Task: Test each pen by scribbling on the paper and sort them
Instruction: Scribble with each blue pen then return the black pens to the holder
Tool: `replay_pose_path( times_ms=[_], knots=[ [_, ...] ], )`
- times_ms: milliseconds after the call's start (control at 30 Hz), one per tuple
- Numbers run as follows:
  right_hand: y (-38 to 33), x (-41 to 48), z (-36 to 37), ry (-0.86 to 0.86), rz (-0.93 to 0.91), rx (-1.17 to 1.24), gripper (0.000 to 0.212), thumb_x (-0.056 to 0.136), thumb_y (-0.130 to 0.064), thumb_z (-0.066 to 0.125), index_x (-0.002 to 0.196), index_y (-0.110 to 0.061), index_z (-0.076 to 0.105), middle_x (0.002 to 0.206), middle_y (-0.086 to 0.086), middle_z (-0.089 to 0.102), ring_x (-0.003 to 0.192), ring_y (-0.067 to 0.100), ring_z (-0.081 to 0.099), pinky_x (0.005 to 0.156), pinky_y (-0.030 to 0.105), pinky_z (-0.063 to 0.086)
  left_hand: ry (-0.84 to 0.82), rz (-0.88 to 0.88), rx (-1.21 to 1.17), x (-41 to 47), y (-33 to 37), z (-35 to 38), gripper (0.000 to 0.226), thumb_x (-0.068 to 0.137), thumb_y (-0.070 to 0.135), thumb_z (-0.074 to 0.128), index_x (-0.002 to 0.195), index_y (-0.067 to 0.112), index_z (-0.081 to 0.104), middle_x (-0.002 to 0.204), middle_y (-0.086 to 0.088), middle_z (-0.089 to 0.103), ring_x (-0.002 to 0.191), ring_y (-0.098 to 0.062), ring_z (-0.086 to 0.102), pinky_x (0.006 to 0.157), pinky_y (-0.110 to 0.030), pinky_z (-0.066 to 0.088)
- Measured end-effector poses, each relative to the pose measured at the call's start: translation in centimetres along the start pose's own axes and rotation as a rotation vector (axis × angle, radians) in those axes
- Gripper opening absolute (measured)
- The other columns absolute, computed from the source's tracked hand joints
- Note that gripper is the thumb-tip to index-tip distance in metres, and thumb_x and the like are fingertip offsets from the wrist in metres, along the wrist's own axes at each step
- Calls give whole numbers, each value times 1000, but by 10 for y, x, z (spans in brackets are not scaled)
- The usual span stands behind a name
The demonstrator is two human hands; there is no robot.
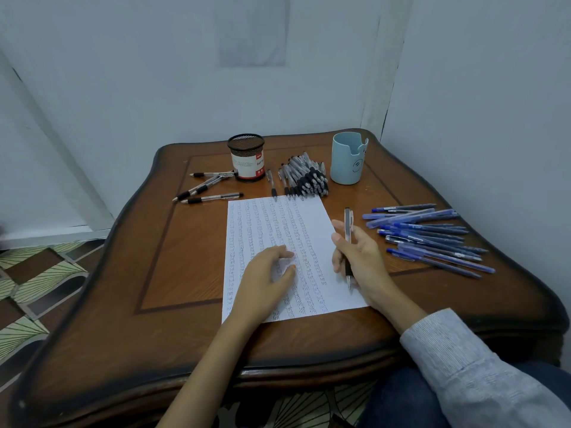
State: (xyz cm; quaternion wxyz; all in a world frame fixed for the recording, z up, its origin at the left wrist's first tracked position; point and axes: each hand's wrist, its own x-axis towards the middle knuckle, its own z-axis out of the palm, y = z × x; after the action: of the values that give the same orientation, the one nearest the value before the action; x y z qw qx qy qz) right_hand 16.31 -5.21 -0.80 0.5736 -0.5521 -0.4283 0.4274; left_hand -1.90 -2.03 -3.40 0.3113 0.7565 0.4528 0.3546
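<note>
The pen (pixel 348 233) under test has a clear barrel and a black grip section. It sits in the right hand (pixel 360 257), which is curled round its lower half. The fingers (pixel 340 245) wrap the barrel from the left and the thumb lies behind it. The clip end sticks out beyond the hand, pointing away from the person, and the tip points back toward them. The tip hangs at the right edge of the paper (pixel 278 230); whether it touches the sheet cannot be told.

The paper lies flat in the middle of the table (pixel 173 261), covered in close columns of small scribbles. The left hand (pixel 265 273) rests palm down on its lower half. Its fingers (pixel 284 253) are relaxed and a little apart, gripping nothing.

Just beyond the far edge of the sheet lies a dense pile of black-grip pens (pixel 304 177), with one single pen (pixel 272 183) beside it, its tip reaching the paper's edge. To the right of the sheet, well apart from it, a spread of blue pens (pixel 429 239) lies roughly parallel. At the far left, a few clear pens (pixel 207 188) lie loose.

A black mesh pen holder (pixel 247 162) with a red and white label stands upright behind those, touching them. A pale blue cup (pixel 347 162) stands upright just right of the pile.
</note>
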Motion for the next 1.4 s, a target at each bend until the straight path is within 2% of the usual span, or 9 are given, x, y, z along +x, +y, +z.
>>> replay_pose_path(
  times_ms=[233, 400, 600, 700, 767, 867, 1067, 1233, 1400],
  knots=[
    [-1, -4, 0, 2, -34, -6, 36, 104, -34, 29, 121, -16, 54, 50, 5, 44, 38, 6, 37, 37, 15, 30, -66, -90, -100, 5, -1, -6, 20, 90, 18, 64, 110, 22, 65, 128, 10, 57, 120, -4, 50, 102, -24, 38],
    [-7, -8, -1, -18, -19, -21, 25, 101, -28, 41, 112, -13, 58, 54, 10, 48, 35, 5, 40, 35, 14, 29, -212, -206, -245, 22, 4, -29, 18, 93, 26, 60, 110, 30, 65, 120, 17, 61, 114, 0, 54, 87, -15, 40],
    [-6, -4, 1, -35, 74, -61, 25, 102, -30, 39, 116, -19, 57, 54, 5, 53, 37, 5, 42, 35, 17, 29, -43, -115, 12, 39, -19, -58, 20, 95, 23, 57, 112, 27, 65, 117, 21, 57, 109, 8, 46, 96, -22, 31],
    [-10, 11, 0, -113, 223, -71, 27, 101, -12, 39, 119, -20, 57, 59, 5, 61, 40, 9, 42, 36, 21, 31, -27, -101, 99, 50, -34, -73, 20, 95, 21, 57, 113, 27, 63, 119, 19, 54, 106, 8, 46, 96, -23, 36],
    [-18, 25, 1, -190, 256, -134, 32, 95, 0, 46, 121, -14, 58, 70, 7, 69, 44, 11, 49, 42, 24, 41, -34, -75, 147, 57, -44, -81, 20, 94, 23, 59, 113, 29, 61, 123, 16, 54, 115, -2, 50, 100, -29, 43],
    [-31, 48, 9, -250, 208, -337, 31, 89, -3, 62, 120, -8, 61, 82, 3, 74, 62, 9, 62, 55, 18, 51, -40, -80, 177, 66, -54, -88, 24, 92, 25, 61, 116, 29, 59, 129, 11, 55, 120, -6, 49, 102, -27, 41],
    [-41, 103, 38, -130, 11, -661, 26, 82, -10, 74, 107, -3, 71, 85, 3, 69, 70, 9, 62, 57, 12, 44, -46, -98, 108, 72, -64, -88, 29, 86, 32, 68, 114, 34, 58, 128, 17, 51, 123, -1, 43, 103, -23, 35],
    [-25, 152, 73, 44, -76, -830, 25, 83, -4, 70, 100, 14, 68, 101, 28, 68, 96, 36, 65, 85, 38, 55, -57, -96, 133, 75, -73, -88, 33, 82, 36, 72, 112, 39, 57, 126, 24, 48, 124, 2, 42, 104, -22, 35],
    [-7, 192, 96, 126, -120, -931, 14, 81, 0, 67, 90, 11, 70, 88, 28, 69, 69, 28, 65, 75, 47, 58, -41, -78, 116, 77, -79, -87, 32, 81, 37, 73, 110, 35, 61, 131, 18, 53, 127, 1, 42, 107, -25, 36]
  ],
)
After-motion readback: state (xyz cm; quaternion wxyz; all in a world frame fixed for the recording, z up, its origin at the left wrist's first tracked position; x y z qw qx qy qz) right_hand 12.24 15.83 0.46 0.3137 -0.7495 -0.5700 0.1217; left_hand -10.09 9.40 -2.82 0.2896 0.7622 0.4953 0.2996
